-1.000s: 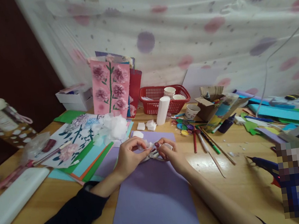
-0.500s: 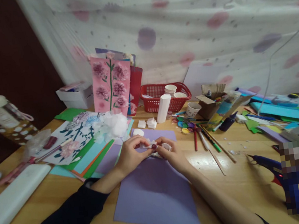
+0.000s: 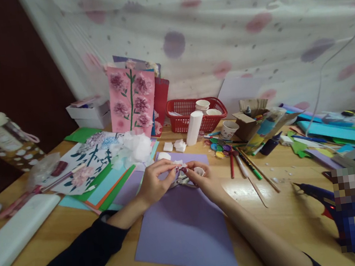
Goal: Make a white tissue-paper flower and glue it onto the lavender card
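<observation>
My left hand (image 3: 157,181) and my right hand (image 3: 203,179) meet above the far part of a purple sheet (image 3: 184,232). Between their fingertips they pinch a small piece of white tissue (image 3: 178,164). Scissors (image 3: 183,180) lie on the sheet just beneath my hands, partly hidden by my right fingers. Beyond them are small stacks of white squares (image 3: 179,145) and a cotton pad (image 3: 164,156). A white roll (image 3: 194,128) stands upright behind these.
Coloured papers and a heap of white cotton (image 3: 138,147) are at the left, near a white case (image 3: 22,236). A red basket (image 3: 179,124) stands at the back. Brushes, paints and a blue glue gun (image 3: 319,195) are at the right.
The fingertips of both my hands have shifted slightly, drawing closer together around the tissue. More of the scissors now shows beneath them.
</observation>
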`<state>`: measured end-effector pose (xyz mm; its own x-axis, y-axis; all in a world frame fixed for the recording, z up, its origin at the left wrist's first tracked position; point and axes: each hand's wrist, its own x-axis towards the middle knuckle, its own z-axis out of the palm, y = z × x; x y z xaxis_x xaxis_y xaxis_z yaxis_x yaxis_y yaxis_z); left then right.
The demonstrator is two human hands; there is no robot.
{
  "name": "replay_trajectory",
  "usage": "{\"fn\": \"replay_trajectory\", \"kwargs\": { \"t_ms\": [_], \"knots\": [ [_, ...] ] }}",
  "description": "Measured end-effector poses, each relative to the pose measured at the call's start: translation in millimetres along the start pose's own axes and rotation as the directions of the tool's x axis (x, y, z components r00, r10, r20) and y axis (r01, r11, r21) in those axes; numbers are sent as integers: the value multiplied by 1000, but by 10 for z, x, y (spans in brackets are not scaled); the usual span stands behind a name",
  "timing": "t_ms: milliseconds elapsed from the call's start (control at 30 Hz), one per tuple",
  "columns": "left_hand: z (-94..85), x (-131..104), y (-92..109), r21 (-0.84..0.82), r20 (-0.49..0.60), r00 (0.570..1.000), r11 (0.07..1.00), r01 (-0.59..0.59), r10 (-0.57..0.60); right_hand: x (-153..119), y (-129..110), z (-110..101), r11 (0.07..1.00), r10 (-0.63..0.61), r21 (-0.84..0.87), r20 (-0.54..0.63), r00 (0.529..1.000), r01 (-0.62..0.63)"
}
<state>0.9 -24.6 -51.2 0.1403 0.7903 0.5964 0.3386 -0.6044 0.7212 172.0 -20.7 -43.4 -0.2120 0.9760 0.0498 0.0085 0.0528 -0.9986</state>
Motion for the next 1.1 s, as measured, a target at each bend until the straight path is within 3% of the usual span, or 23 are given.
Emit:
{"fn": "replay_trajectory", "kwargs": {
  "t_ms": [500, 800, 1100],
  "knots": [
    [-16, -13, -4, -74, 37, 999, 997, 21, -19, -8, -16, -1, 1000, 6, 12, -19, 1000, -6],
    [-42, 9, -30, -218, 86, 991, 968, 123, -106, 1, 16, -17, 998, 7, 63, 21, 1000, -8],
    [4, 21, 11, -252, 55, 987, 955, 160, -150, -7, 17, -16, 996, 2, 88, 47, 999, -6]
  ]
}}
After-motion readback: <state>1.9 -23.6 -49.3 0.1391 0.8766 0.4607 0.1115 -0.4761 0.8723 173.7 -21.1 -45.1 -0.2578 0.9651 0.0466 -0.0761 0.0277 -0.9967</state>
